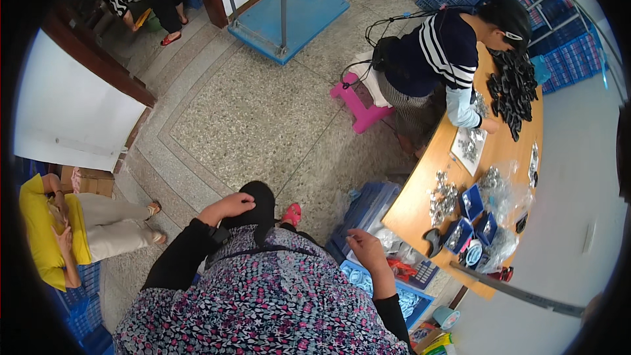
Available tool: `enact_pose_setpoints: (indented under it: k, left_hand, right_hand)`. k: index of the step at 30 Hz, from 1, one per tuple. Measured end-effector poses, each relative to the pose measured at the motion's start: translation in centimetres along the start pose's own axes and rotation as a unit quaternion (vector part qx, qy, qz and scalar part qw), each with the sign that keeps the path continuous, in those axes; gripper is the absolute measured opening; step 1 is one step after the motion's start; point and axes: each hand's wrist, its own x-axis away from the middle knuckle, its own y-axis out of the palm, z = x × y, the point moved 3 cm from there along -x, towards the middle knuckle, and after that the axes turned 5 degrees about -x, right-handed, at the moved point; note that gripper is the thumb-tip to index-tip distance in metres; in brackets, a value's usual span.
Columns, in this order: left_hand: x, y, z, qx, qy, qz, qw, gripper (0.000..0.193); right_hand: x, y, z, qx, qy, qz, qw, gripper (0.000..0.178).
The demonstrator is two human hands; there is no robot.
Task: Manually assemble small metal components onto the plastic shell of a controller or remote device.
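In the blue crate [421,314], light-blue bundles [358,279]

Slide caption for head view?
Left hand and right hand held apart, the right nearer a wooden table with metal parts and blue trays.

Floral smock [263,296]: woven-looking cloth, matt, lightly creased. Black cloth [260,198] above it: matt. Stacked blue crates [369,205]: hard plastic, smooth. Tabletop [411,207]: wood-look, smooth, soft sheen. Small silver parts [443,200]: metal-looking, shiny. Black pieces [511,82]: plastic-looking, glossy. Clear bags [503,244]: thin plastic film, crinkled, glossy. Pink stool [363,113]: smooth plastic. Cart handle [284,13]: smooth grey metal-looking tube. Floor [250,112]: speckled, stone-like.
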Motion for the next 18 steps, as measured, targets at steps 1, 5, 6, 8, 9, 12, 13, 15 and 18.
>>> enact_pose_setpoints:
  k: [1,5,6,8,9,12,13,15,18]
  left_hand:
    - [-2.1,-1.3,1.2,0.002,-0.004,-0.002,1.0,0.05]
    - [-11.2,-6.3,6.0,-0.018,0.012,-0.058,0.998,0.052]
    - [-13.4,-7.2,7.0,0.009,-0.028,-0.11,0.994,0.052]
    - [-18.8,-9.5,8.9,0.012,-0.04,-0.162,0.986,0.053]
    - [-21.5,-10.6,9.7,-0.013,-0.008,-0.157,0.987,0.055]
    - [-31.3,-14.7,11.6,-0.05,0.019,-0.176,0.983,0.059]
    - [-33.9,-15.6,11.8,-0.058,0.012,-0.191,0.98,0.062]
    - [-37.7,-16.7,13.0,-0.041,-0.02,-0.224,0.973,0.064]
    - [-42.1,-16.6,10.6,-0.092,-0.005,-0.261,0.961,0.063]
  right_hand:
    - [-1.7,-1.3,-0.4,-0.002,0.006,0.003,1.0,0.029]
    - [-8.7,-5.4,-0.5,-0.024,0.062,0.001,0.998,0.032]
    - [-10.3,-6.0,-0.3,-0.025,0.072,-0.002,0.997,0.032]
    - [-13.9,-7.1,0.5,-0.009,0.121,-0.017,0.993,0.031]
    - [-15.5,-7.3,1.2,-0.021,0.128,-0.013,0.992,0.03]
    - [-20.5,-7.5,1.7,-0.006,0.182,-0.021,0.983,0.029]
    - [-22.4,-7.3,1.5,-0.039,0.194,-0.023,0.98,0.028]
    - [-25.6,-7.1,0.5,-0.085,0.215,-0.039,0.972,0.027]
    - [-31.0,-7.3,-2.0,-0.153,0.267,-0.081,0.948,0.028]
